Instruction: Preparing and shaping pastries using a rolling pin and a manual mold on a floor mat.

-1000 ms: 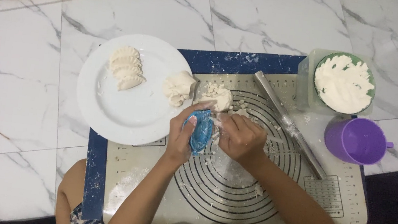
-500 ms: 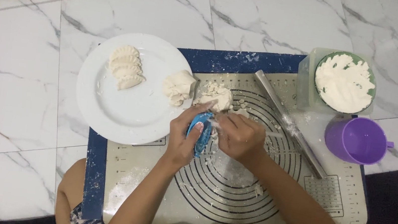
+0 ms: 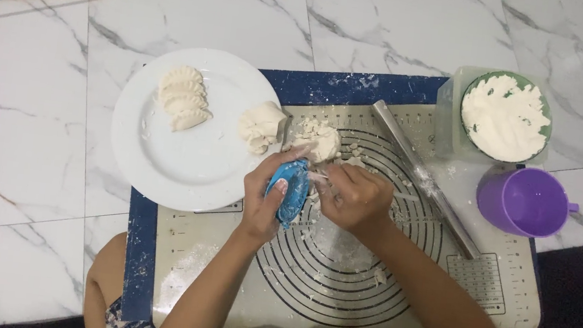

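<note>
Left hand [image 3: 264, 209] is gripping a blue dumpling press [image 3: 289, 188], fingers wrapped around its folded halves and holding it just above the baking mat [image 3: 334, 295], near the mat's upper left. Further left, a white plate [image 3: 158, 162] is sitting on the marble floor [image 3: 16, 115], overlapping the mat's edge; a row of shaped dumplings [image 3: 182, 97] is lying on its upper part and a lump of dough [image 3: 261, 126] is resting at its right rim. Just above the press, a second, crumbly lump of dough [image 3: 319, 141] is lying on the mat with scraps around it. Right hand [image 3: 352, 197] is curled beside the press, its fingertips pinched together at the press's edge on a bit of trimmed dough that is too small to make out clearly. To the right, a steel rolling pin [image 3: 423, 176] is lying slantwise across the mat. Beyond it, a green bowl of flour [image 3: 505, 116] is sitting in a clear container, and a purple cup [image 3: 524, 201] is standing just below it.
</note>
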